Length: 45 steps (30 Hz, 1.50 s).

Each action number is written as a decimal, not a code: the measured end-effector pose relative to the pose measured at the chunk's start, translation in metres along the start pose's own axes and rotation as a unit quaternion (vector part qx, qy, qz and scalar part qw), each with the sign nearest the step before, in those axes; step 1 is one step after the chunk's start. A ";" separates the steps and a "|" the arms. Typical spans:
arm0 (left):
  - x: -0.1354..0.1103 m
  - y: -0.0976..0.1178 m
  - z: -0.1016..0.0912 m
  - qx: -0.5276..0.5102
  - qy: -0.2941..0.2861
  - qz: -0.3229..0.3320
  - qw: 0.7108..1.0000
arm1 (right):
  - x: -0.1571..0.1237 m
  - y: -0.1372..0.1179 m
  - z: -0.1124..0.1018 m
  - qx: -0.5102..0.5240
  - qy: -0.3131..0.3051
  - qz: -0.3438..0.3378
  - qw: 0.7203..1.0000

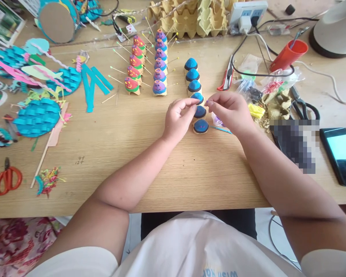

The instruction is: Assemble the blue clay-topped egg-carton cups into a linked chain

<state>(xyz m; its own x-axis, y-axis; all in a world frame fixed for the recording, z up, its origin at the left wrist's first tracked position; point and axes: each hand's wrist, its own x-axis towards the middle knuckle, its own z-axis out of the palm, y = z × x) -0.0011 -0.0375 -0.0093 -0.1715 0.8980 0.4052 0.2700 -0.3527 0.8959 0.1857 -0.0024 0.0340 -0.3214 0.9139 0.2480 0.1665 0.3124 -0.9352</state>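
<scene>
A column of egg-carton cups topped with blue domes (201,126) runs up the middle of the table. The nearest dome carries small purple dots. My right hand (230,111), just right of the column, pinches a tiny purple bit of clay (207,102) between thumb and fingertips. On the other side, my left hand (180,115) has its fingers curled, with thumb and index tips close together over the fourth and fifth domes. Whatever those left fingertips hold, if anything, cannot be made out. Under my right hand lie a purple lump in plastic (218,120) and a thin blue tool (222,130).
Two columns of finished cups, red-green (132,85) and purple-blue (159,87), stand left of centre. A red cutter (226,75), an orange cup (290,55), black scissors (304,107) and a phone (339,156) are at right. Woven blue paper pieces (37,117) and orange scissors (8,179) lie left.
</scene>
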 end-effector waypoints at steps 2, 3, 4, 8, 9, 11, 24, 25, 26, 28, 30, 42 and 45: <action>0.000 0.000 0.000 0.016 -0.005 0.012 1.000 | -0.002 0.003 -0.004 -0.018 -0.020 0.020 0.999; 0.000 0.001 -0.001 0.022 -0.008 0.016 1.000 | -0.004 0.005 -0.005 -0.028 -0.030 0.027 0.999; 0.000 0.001 -0.001 0.028 -0.010 0.018 0.999 | -0.006 0.007 -0.007 -0.040 -0.040 0.028 0.998; 0.000 0.004 -0.002 0.047 -0.020 0.022 0.998 | -0.012 0.010 -0.008 -0.065 -0.030 0.015 0.997; 0.000 0.005 -0.002 0.051 -0.021 0.022 0.998 | -0.013 0.010 -0.007 -0.072 -0.027 0.010 0.997; 0.000 0.006 -0.002 0.062 -0.022 0.024 0.998 | -0.013 0.007 -0.005 -0.093 -0.031 -0.001 0.995; 0.000 0.002 -0.005 0.092 -0.036 0.030 0.995 | -0.007 0.002 0.000 -0.143 -0.072 -0.018 0.987; 0.000 0.003 -0.005 0.090 -0.036 0.029 0.995 | -0.006 0.003 0.000 -0.143 -0.071 -0.020 0.987; -0.001 0.003 -0.005 0.087 -0.038 0.027 0.995 | -0.006 0.003 0.000 -0.144 -0.072 -0.022 0.987; -0.001 0.006 -0.005 0.084 -0.040 0.024 0.995 | -0.007 0.003 0.000 -0.147 -0.071 -0.026 0.986; -0.001 0.008 -0.004 0.082 -0.039 0.020 0.996 | -0.007 0.003 0.000 -0.148 -0.068 -0.028 0.986; -0.003 0.013 -0.003 0.097 -0.038 0.025 0.994 | -0.011 0.004 0.002 -0.144 -0.039 -0.040 0.988; -0.004 0.015 -0.003 0.121 -0.036 0.023 0.992 | -0.012 0.003 0.001 -0.154 -0.036 -0.047 0.986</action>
<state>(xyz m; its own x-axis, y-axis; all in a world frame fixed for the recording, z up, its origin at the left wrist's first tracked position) 0.0009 -0.0471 0.0034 -0.0876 0.9021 0.4225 0.4974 -0.3278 0.8032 0.1887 -0.0127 0.0280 -0.4119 0.8599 0.3015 0.4046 0.4690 -0.7851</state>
